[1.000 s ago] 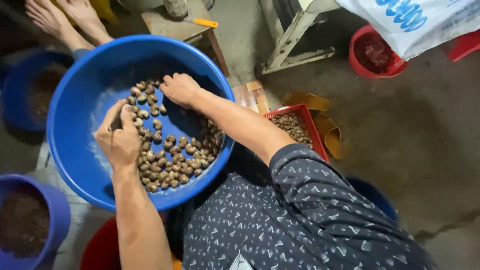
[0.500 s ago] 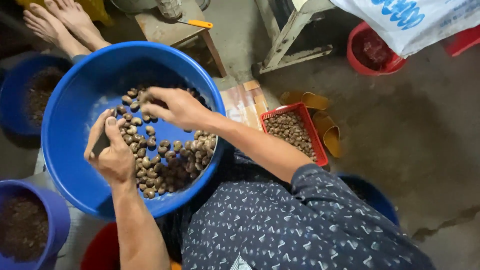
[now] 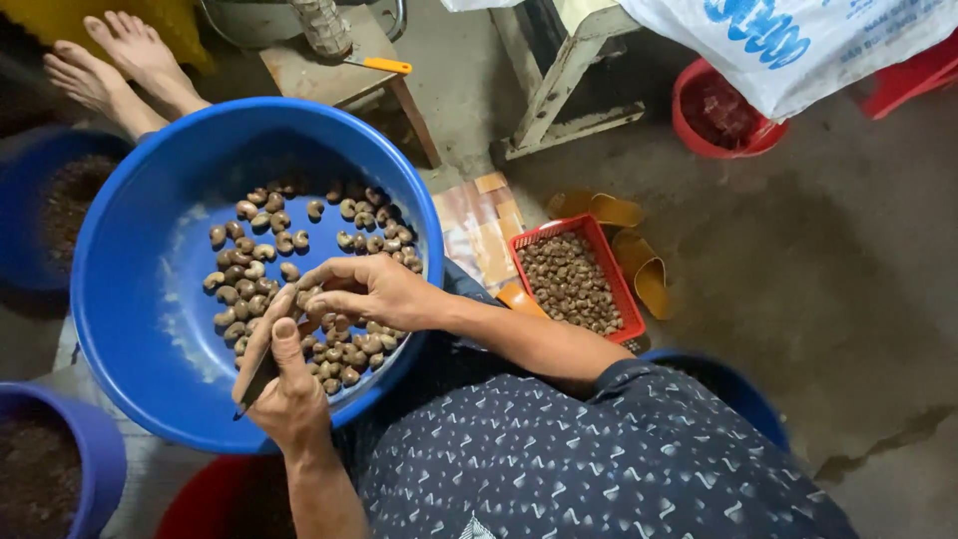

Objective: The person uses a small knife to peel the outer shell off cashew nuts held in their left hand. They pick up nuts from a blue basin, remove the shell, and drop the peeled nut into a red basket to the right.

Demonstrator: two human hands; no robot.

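A large blue basin point(image 3: 130, 329) holds several brown cashew nuts point(image 3: 264, 235) spread over its bottom. My left hand point(image 3: 284, 384) is over the basin's near side, closed around a small dark knife point(image 3: 257, 381) whose tip points down and left. My right hand point(image 3: 374, 289) reaches in from the right and pinches one nut at its fingertips, right against the left thumb and the blade. Both hands meet above the nuts near the basin's front rim.
A red basket of nuts point(image 3: 574, 279) sits to the right beside yellow sandals point(image 3: 639, 269). Blue tubs point(image 3: 45, 469) with dark shells stand at the left. Another person's bare feet point(image 3: 110, 65) rest beyond the basin. A wooden stool point(image 3: 334, 65) and a red tub point(image 3: 714, 110) lie further back.
My right hand drew back from the far nuts toward me with a nut and met the left hand. The view shifted, so the basin sits lower in frame.
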